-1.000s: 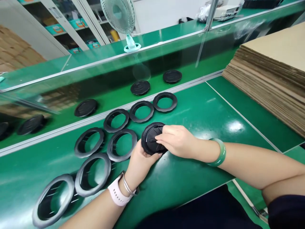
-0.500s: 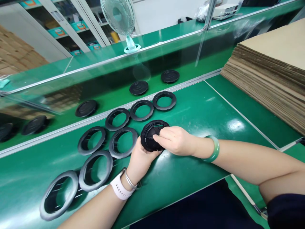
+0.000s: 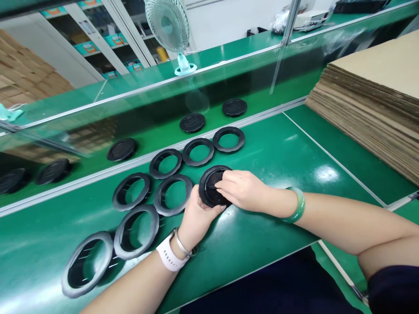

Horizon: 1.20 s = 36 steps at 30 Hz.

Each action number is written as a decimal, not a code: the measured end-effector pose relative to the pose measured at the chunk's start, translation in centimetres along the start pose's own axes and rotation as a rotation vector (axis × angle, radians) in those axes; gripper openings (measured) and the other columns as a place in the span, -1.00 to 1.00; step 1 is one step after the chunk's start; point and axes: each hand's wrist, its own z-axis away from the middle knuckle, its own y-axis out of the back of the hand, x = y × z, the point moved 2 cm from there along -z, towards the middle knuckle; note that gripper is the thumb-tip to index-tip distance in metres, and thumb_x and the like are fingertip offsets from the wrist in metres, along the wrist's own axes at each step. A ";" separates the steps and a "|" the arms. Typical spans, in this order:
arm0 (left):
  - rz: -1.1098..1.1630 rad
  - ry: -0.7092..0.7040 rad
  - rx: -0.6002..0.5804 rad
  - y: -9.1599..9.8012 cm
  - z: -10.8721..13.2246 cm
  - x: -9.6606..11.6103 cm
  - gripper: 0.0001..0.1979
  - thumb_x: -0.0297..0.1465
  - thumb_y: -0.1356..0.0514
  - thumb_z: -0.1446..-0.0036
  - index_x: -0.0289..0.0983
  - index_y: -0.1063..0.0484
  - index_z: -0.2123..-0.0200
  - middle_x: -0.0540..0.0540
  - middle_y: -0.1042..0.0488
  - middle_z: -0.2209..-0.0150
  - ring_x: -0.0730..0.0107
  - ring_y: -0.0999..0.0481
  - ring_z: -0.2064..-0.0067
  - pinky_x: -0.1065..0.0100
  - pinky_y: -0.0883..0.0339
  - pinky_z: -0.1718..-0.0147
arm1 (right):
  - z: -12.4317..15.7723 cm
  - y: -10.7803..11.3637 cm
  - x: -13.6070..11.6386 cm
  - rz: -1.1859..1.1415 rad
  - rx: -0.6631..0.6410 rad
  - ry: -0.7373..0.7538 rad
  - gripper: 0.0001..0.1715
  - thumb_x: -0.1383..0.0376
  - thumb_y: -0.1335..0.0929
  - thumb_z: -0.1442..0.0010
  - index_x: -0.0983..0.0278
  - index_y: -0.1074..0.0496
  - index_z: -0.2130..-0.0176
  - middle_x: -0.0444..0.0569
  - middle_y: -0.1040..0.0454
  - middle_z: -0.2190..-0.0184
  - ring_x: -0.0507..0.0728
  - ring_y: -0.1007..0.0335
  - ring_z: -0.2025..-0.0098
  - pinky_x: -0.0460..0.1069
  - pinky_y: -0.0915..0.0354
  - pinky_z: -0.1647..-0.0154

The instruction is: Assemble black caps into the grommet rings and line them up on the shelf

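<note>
My left hand (image 3: 198,216) is wrapped around the lower left edge of a black round plastic part (image 3: 207,189), holding it tilted just above the green table. The part has a raised rim and a recessed middle with ridges. Over that middle, my right hand (image 3: 244,189) has its fingers bent together at a ridge; the fingertips partly cover it. Whether a small piece is pinched there is hidden. To the left, several black open rings (image 3: 118,198) lie on the table, the closest one touching or almost touching my left fingers.
Beyond a metal rail, several black discs (image 3: 192,123) lie spaced along a green belt (image 3: 153,138). A tall stack of cardboard sheets (image 3: 360,104) stands at the right. A mint fan (image 3: 168,26) is on the shelf behind the clear panel.
The view has shifted slightly, so most things sit a little further right. My right fingers have moved a little over the part's middle; my left hand keeps its grip.
</note>
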 end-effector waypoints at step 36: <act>0.029 -0.014 -0.051 0.2 0.1 -0.1 -0.43 -0.51 -0.45 0.16 -0.20 -0.21 0.15 0.01 -0.48 0.15 0.35 -0.53 0.08 0.33 -0.45 0.12 | 0.0 0.5 -0.5 -0.104 -0.039 -0.100 -0.82 0.39 -0.24 -0.34 0.39 -0.43 0.18 0.09 -0.41 0.31 0.17 -0.34 0.25 0.05 -0.38 0.21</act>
